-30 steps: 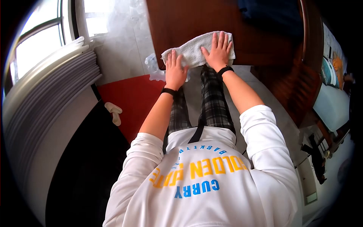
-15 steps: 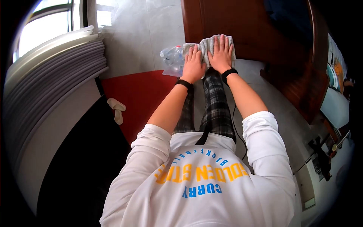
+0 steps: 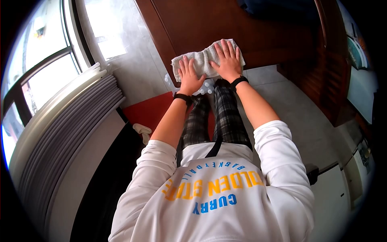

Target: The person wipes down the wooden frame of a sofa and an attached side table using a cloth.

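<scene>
A light grey towel (image 3: 202,60) lies spread along the near edge of a dark brown wooden surface (image 3: 201,24). My left hand (image 3: 190,76) rests flat on the towel's left part, fingers stretched out and slightly apart. On its right part my right hand (image 3: 228,63) presses flat as well, with fingers spread and thumb out to the side. Neither hand grips the towel; both palms lie on top of it. Beneath the edge, partly hidden by the towel and my left hand, clear plastic bottles (image 3: 208,86) show near my legs.
A red mat (image 3: 149,107) covers floor at the left, with pale slippers (image 3: 142,131) beside it. A ribbed grey stack (image 3: 80,121) stands near the window (image 3: 44,32). Dark blue fabric (image 3: 274,8) lies on the wood's far side. A slatted wooden part (image 3: 314,80) rises at right.
The view has turned, and more of the wooden surface shows. Both hands have shifted with the towel, which is spread wider between them. The bottles are now more covered.
</scene>
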Available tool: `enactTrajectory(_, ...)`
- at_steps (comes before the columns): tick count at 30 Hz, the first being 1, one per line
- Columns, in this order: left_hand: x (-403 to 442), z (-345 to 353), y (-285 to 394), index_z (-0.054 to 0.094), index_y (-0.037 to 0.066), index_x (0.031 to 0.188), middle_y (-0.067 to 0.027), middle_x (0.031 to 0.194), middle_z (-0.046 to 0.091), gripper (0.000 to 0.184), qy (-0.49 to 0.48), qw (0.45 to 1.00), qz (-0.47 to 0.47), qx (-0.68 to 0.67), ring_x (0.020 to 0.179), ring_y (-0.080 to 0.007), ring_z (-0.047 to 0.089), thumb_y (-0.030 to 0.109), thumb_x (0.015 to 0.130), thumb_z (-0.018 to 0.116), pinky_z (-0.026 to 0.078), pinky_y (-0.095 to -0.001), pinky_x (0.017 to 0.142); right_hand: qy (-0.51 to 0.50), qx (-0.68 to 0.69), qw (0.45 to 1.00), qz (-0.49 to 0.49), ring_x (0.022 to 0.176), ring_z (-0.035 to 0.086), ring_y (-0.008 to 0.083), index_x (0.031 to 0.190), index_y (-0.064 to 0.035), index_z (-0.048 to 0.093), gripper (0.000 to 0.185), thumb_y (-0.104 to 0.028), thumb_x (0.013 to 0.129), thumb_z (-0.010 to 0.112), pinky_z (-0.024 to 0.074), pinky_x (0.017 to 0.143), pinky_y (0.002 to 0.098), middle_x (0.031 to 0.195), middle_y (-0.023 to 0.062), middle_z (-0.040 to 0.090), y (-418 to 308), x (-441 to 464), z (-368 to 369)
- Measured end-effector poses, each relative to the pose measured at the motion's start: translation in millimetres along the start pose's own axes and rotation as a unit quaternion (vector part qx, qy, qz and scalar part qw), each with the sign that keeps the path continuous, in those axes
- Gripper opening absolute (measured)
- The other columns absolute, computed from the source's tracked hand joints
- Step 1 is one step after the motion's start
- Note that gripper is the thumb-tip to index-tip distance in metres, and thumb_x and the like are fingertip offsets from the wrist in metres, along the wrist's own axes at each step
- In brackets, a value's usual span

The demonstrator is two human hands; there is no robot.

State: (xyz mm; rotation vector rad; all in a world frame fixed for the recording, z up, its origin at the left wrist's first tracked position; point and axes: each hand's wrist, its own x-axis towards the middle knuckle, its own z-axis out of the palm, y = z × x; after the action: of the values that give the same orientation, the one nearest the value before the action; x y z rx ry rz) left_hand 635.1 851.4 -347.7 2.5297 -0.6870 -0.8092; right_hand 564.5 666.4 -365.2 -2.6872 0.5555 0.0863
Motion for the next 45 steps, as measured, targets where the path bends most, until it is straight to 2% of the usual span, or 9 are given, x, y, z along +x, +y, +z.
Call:
enactTrajectory(6, 30, -21, -9, 0.03, 0.01, 0.143, -0.0268, 0.157, 0.012, 0.084, -0.003, 0.999, 0.041, 0.022, 0.143, -0.0507, 0.009, 0.033, 0.076, 0.074, 0.018, -0.0624, 0.112, 0.032, 0.016, 0.998, 0.05, 0.147, 0.016, 0.0288, 0.152, -0.0207, 0.028, 0.08, -0.055, 0.086, 0.059, 0.0104, 0.117, 0.0541, 0.159, 0.007, 0.02, -2, 10, 11)
enactTrajectory(7, 43, -18, 24, 0.031, 0.01, 0.142, -0.0273, 0.156, 0.013, 0.082, 0.0, 0.998, 0.049, 0.025, 0.143, -0.0513, 0.01, 0.032, 0.076, 0.074, 0.019, -0.0627, 0.111, 0.028, 0.025, 0.998, 0.054, 0.147, 0.014, 0.0289, 0.152, -0.0201, 0.028, 0.081, -0.056, 0.086, 0.059, 0.009, 0.117, 0.0543, 0.16, 0.0073, 0.019, 26, 15, -8)
enactTrajectory(12, 49, -34, 12, 0.04, 0.009, 0.136, -0.0287, 0.154, 0.021, 0.07, -0.02, 0.993, 0.108, 0.048, 0.139, -0.0537, 0.021, 0.026, 0.077, 0.073, 0.027, -0.0525, 0.113, 0.032, 0.023, 0.997, 0.063, 0.147, 0.012, 0.0313, 0.152, -0.017, 0.026, 0.084, -0.056, 0.086, 0.059, 0.0085, 0.117, 0.0562, 0.16, 0.0102, 0.017, 18, 19, -5)
enactTrajectory(21, 45, -51, 15, 0.044, 0.011, 0.135, -0.0258, 0.154, 0.023, 0.066, -0.07, 0.98, 0.188, 0.018, 0.138, -0.054, 0.023, 0.017, 0.075, 0.071, 0.029, -0.0527, 0.112, 0.072, 0.009, 0.992, 0.101, 0.147, 0.014, 0.0336, 0.152, -0.0159, 0.027, 0.083, -0.055, 0.086, 0.06, 0.0109, 0.116, 0.0573, 0.159, 0.0116, 0.018, 17, 11, -16)
enactTrajectory(27, 57, -84, -13, 0.051, 0.006, 0.128, -0.0227, 0.15, 0.032, 0.057, -0.094, 0.951, 0.296, -0.014, 0.137, -0.0483, 0.03, 0.012, 0.075, 0.07, 0.03, -0.0506, 0.113, 0.118, -0.054, 0.969, 0.212, 0.146, 0.012, 0.0388, 0.151, -0.0094, 0.026, 0.085, -0.06, 0.088, 0.052, 0.0078, 0.115, 0.0592, 0.159, 0.0174, 0.016, -27, 13, -5)
enactTrajectory(30, 85, -98, -15, 0.052, 0.007, 0.128, -0.0199, 0.15, 0.033, 0.055, -0.098, 0.938, 0.332, 0.017, 0.137, -0.0462, 0.03, 0.012, 0.076, 0.068, 0.03, -0.0497, 0.112, 0.089, -0.057, 0.954, 0.279, 0.147, 0.008, 0.0387, 0.153, -0.0096, 0.021, 0.087, -0.061, 0.089, 0.048, 0.0059, 0.116, 0.0589, 0.16, 0.0175, 0.01, -34, 16, -2)
enactTrajectory(34, 107, -128, -32, 0.053, 0.01, 0.127, -0.0169, 0.151, 0.032, 0.053, -0.12, 0.931, 0.343, 0.033, 0.14, -0.0413, 0.028, 0.014, 0.076, 0.067, 0.028, -0.05, 0.113, 0.032, -0.052, 0.944, 0.323, 0.146, 0.005, 0.0443, 0.153, -0.0049, 0.016, 0.087, -0.056, 0.091, 0.05, 0.0071, 0.114, 0.0618, 0.159, 0.0241, 0.007, -74, 29, 3)
enactTrajectory(39, 102, -127, -29, 0.051, 0.008, 0.13, -0.0159, 0.155, 0.027, 0.053, -0.178, 0.929, 0.321, 0.045, 0.143, -0.039, 0.022, 0.017, 0.079, 0.064, 0.023, -0.0492, 0.116, 0.031, -0.048, 0.937, 0.345, 0.146, 0.005, 0.0441, 0.153, -0.004, 0.015, 0.088, -0.054, 0.091, 0.051, 0.0079, 0.114, 0.0615, 0.159, 0.0241, 0.006, -103, 25, 18)
enactTrajectory(45, 98, -128, -24, 0.053, 0.006, 0.127, -0.0143, 0.153, 0.033, 0.055, -0.233, 0.9, 0.366, 0.048, 0.143, -0.038, 0.024, 0.009, 0.074, 0.066, 0.023, -0.048, 0.116, 0.059, -0.034, 0.919, 0.388, 0.146, 0.01, 0.0418, 0.153, -0.0079, 0.018, 0.085, -0.051, 0.09, 0.054, 0.0116, 0.115, 0.0599, 0.159, 0.0207, 0.011, -125, 18, 25)
